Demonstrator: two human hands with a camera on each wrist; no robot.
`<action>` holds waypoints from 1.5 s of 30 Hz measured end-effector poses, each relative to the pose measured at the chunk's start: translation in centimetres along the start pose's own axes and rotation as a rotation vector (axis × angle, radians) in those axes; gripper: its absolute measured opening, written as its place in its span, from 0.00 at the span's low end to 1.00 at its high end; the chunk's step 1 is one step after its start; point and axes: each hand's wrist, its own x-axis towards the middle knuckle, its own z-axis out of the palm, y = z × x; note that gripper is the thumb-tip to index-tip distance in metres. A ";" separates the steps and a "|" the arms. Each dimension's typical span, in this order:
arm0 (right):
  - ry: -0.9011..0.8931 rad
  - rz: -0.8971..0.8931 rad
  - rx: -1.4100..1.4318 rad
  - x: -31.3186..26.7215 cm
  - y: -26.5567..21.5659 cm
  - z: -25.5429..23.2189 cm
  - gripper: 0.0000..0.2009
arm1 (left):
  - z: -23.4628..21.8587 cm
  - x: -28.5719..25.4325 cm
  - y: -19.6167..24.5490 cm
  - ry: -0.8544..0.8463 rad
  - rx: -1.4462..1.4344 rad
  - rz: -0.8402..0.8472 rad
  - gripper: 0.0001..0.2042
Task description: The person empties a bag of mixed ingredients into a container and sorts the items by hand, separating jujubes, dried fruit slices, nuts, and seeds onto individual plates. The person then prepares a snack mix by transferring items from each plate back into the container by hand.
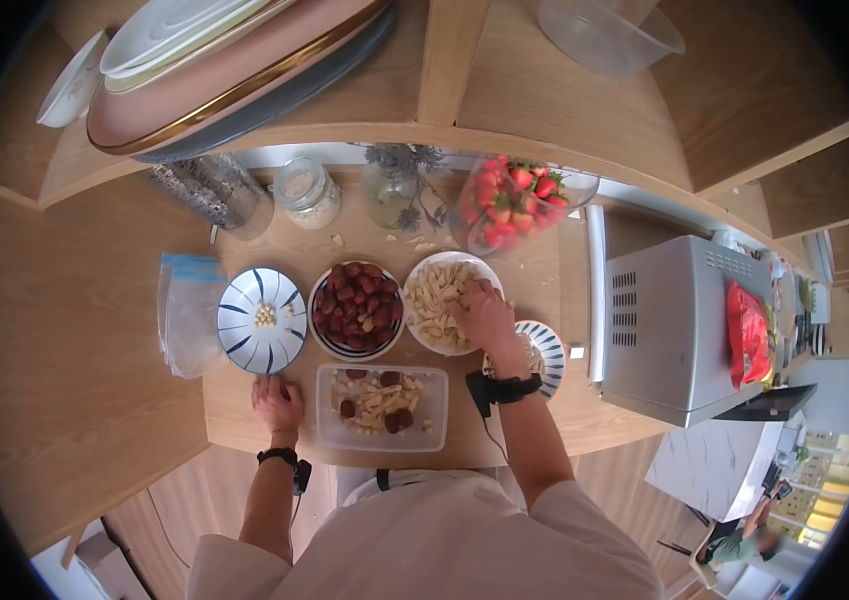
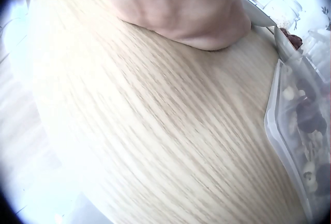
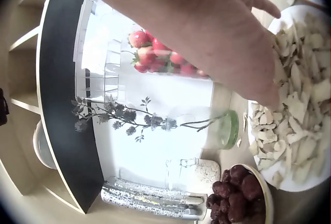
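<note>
My right hand [image 1: 486, 318] reaches into a white plate [image 1: 442, 349] heaped with pale dried slices [image 3: 300, 110]. Its fingertips are down among the slices and hidden by the hand; I cannot tell whether they pinch any. My left hand [image 1: 277, 404] rests on the table, fingers loosely bent and holding nothing, just below a blue-striped plate [image 1: 245, 340] with small pale seeds [image 1: 265, 315]. Between the hands stands a clear plastic box [image 1: 325, 436] containing pale slices and several red dates. Behind it is a bowl of red dates [image 1: 357, 305].
Under my right wrist lies another striped plate [image 1: 553, 352]. Clear plastic bags [image 1: 185, 325] lie at the left. A glass jar [image 1: 307, 195], a vase [image 1: 390, 195] and a bowl of strawberries [image 1: 515, 205] line the back, below a shelf. A silver appliance [image 1: 660, 330] stands at the right.
</note>
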 end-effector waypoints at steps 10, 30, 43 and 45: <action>0.100 0.017 0.049 1.9 -2.5 -0.7 0.28 | -0.1 0.1 0.1 0.008 0.008 0.009 0.07; 0.231 -0.033 -0.157 4.0 -3.6 2.4 0.08 | 0.0 0.1 0.0 -0.001 0.001 -0.011 0.07; 0.294 -0.020 -0.028 3.8 -1.9 1.5 0.06 | 0.2 -0.1 -0.1 0.013 0.018 -0.003 0.07; 0.282 -0.017 -0.028 3.7 -1.8 1.3 0.06 | 0.1 0.0 0.0 -0.003 0.022 -0.011 0.07</action>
